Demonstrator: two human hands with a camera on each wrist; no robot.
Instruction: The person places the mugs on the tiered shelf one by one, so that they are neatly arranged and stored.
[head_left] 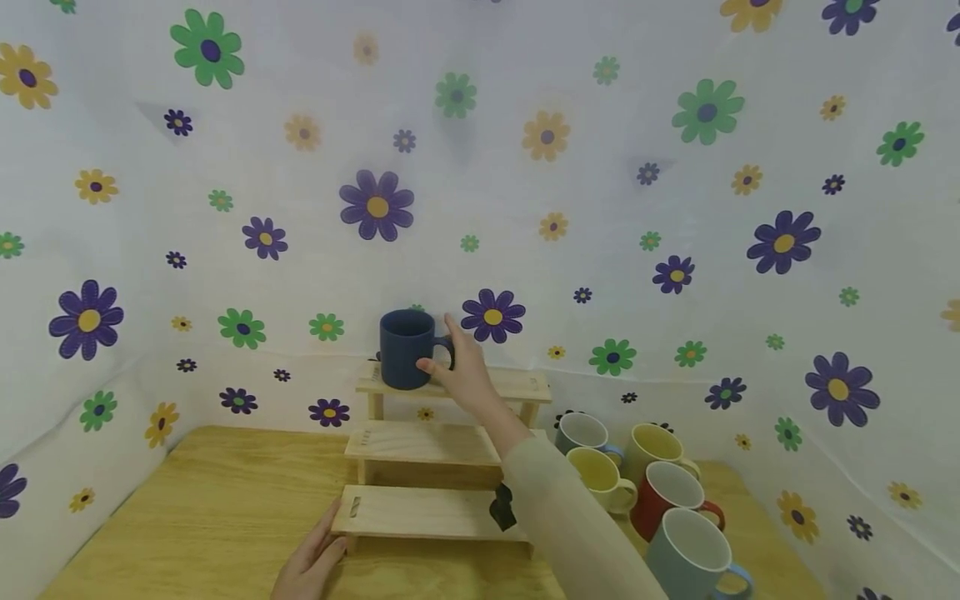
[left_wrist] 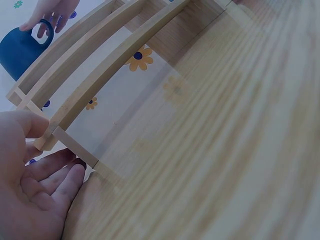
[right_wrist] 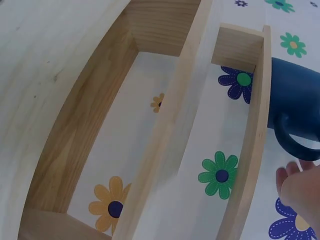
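A dark blue mug (head_left: 405,350) (left_wrist: 21,50) (right_wrist: 295,100) stands upright at the left end of the top step of a wooden stepped stand (head_left: 435,512) (left_wrist: 95,90) (right_wrist: 170,120). My right hand (head_left: 472,379) (left_wrist: 55,12) (right_wrist: 302,192) is at the mug's handle, thumb in front near the mug's side and index finger extended upward; the handle shows uncovered beside the fingertips in the right wrist view. At the left end of the lowest step, my left hand (head_left: 311,558) (left_wrist: 35,175) holds the stand's corner, with fingers bent beside and below it.
Several mugs are grouped on the wooden table (head_left: 202,517) right of the stand: a red one (head_left: 652,500), yellow ones, and a light blue one (head_left: 678,558) nearest the front. A flower-patterned cloth (head_left: 480,175) covers the walls behind and beside the table.
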